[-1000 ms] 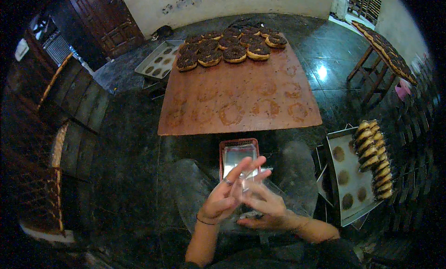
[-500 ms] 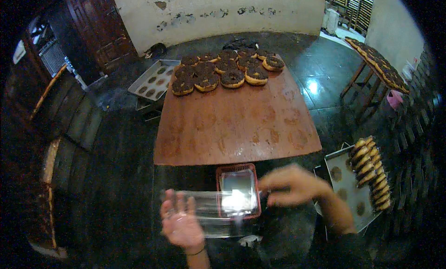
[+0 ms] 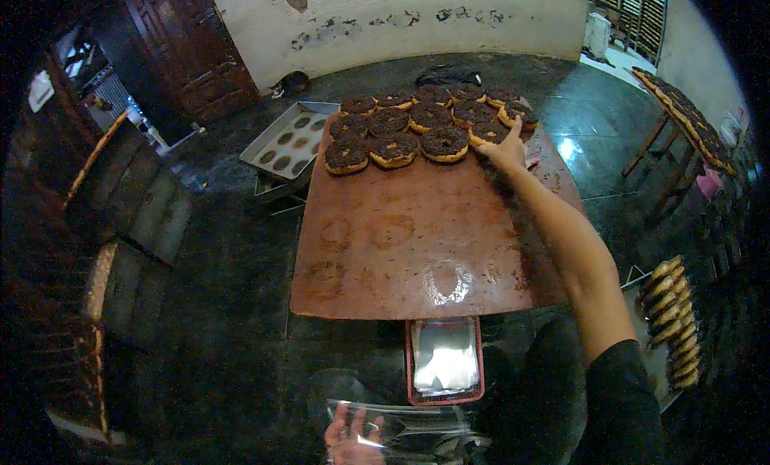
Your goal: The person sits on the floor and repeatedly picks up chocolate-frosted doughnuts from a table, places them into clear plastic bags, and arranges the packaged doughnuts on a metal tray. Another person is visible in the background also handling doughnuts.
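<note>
In my left hand [image 3: 353, 442], low in the view, is a clear plastic bag [image 3: 417, 425]; the fingers show through or against the shiny film. My right arm stretches over the table to the far right. There my right hand [image 3: 507, 155] has its thumb and fingers around the near right edge of a doughnut [image 3: 486, 132] with a dark crumbly chocolate topping. More such doughnuts [image 3: 443, 144] stand close together in rows at the far end of the brown table [image 3: 385, 256].
A red plastic basket [image 3: 479, 369] with a stack of clear bags sits below the table's near edge. Left of the table is a metal tray [image 3: 277, 156]. Packed doughnuts [image 3: 672, 320] are stacked at right. A bench [image 3: 682, 120] bearing more doughnuts stands at the far right.
My right hand has gone from beside the basket to the doughnuts at the far right. The left hand and its bag are lower and further right in view. The view itself has shifted.
</note>
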A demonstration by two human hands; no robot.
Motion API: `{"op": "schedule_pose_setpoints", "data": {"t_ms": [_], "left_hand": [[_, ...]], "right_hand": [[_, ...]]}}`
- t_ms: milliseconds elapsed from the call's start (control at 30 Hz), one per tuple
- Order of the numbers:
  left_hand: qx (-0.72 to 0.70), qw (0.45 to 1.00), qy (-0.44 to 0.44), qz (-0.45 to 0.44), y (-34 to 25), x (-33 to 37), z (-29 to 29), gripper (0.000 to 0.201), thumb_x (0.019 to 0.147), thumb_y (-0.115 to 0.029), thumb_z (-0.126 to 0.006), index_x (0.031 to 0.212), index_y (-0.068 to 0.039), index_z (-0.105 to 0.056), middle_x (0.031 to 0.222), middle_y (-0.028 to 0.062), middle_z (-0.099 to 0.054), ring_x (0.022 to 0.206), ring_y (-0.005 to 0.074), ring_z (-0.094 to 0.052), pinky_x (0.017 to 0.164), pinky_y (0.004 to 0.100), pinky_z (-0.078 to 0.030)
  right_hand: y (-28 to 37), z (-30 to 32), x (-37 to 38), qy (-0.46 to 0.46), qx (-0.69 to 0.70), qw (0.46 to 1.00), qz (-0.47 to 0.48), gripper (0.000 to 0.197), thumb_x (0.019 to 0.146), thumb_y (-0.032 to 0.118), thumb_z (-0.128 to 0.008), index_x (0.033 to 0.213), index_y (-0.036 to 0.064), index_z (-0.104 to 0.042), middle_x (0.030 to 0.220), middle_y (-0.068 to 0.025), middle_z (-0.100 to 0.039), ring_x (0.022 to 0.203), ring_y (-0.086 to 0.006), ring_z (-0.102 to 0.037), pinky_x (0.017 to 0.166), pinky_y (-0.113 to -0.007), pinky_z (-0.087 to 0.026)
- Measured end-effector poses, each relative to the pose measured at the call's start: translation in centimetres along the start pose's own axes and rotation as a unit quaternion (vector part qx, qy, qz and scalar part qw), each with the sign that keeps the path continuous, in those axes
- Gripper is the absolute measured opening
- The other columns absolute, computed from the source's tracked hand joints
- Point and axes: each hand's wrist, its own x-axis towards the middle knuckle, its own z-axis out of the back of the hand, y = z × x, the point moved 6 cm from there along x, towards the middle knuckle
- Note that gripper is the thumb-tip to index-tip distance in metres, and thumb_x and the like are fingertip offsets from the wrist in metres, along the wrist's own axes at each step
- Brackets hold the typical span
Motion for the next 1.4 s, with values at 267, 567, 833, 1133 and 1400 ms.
{"op": "schedule_pose_setpoints", "data": {"t_ms": [267, 567, 833, 1133, 1400], "left_hand": [[-0.334, 0.908, -0.169, 0.188, 6.4, 1.7, -4.1, 0.057, 0.087, -0.048, -0.041, 0.122, -0.003, -0.047, 0.135, 0.0201, -0.035, 0.124, 0.0359, -0.035, 0.103, 0.0523, -0.027], [-0.410, 0.854, -0.161, 0.278, 10.8, 1.8, -7.2, 0.062, 0.083, -0.052, -0.047, 0.118, 0.000, -0.044, 0.128, 0.0222, -0.041, 0.118, 0.0370, -0.040, 0.101, 0.0539, -0.030], [-0.350, 0.918, -0.078, 0.172, 6.6, 1.3, -9.1, 0.070, 0.079, -0.064, -0.043, 0.121, -0.009, -0.047, 0.135, 0.0179, -0.036, 0.126, 0.0312, -0.032, 0.101, 0.0567, -0.025], [-0.227, 0.973, -0.042, 0.023, 4.3, 0.8, -6.7, 0.068, 0.085, -0.059, -0.036, 0.128, -0.007, -0.042, 0.139, 0.0152, -0.031, 0.129, 0.0327, -0.027, 0.104, 0.0582, -0.015], [-0.255, 0.962, -0.043, 0.087, 6.6, 0.9, -7.6, 0.067, 0.085, -0.058, -0.035, 0.133, -0.010, -0.038, 0.142, 0.0146, -0.028, 0.128, 0.0334, -0.028, 0.105, 0.0539, -0.019]], "right_hand": [[-2.1, 9.2, -8.5, 0.170, 0.291, 0.939, 0.076, 0.112, 0.055, 0.038, -0.081, 0.139, 0.0038, -0.014, 0.128, -0.0195, -0.043, 0.108, -0.0289, -0.052, 0.091, -0.036, -0.042], [0.3, 23.3, -35.1, 0.454, 0.562, 0.692, 0.006, 0.124, 0.053, 0.032, -0.084, 0.141, 0.0105, 0.001, 0.124, -0.0180, -0.044, 0.114, -0.0284, -0.047, 0.097, -0.040, -0.036], [0.1, 22.5, -37.7, 0.456, 0.410, 0.784, 0.093, 0.120, 0.053, 0.027, -0.084, 0.140, 0.0036, -0.005, 0.118, -0.0140, -0.047, 0.113, -0.0222, -0.045, 0.099, -0.034, -0.030], [0.2, 23.8, -38.3, 0.373, 0.343, 0.851, 0.137, 0.115, 0.051, 0.027, -0.083, 0.138, -0.0002, -0.013, 0.112, -0.0164, -0.051, 0.105, -0.0254, -0.052, 0.103, -0.035, -0.024], [1.7, 20.7, -39.3, 0.275, 0.038, 0.917, 0.285, 0.115, 0.050, 0.034, -0.084, 0.137, -0.0002, -0.017, 0.113, -0.0131, -0.048, 0.110, -0.0253, -0.044, 0.104, -0.036, -0.021]]}}
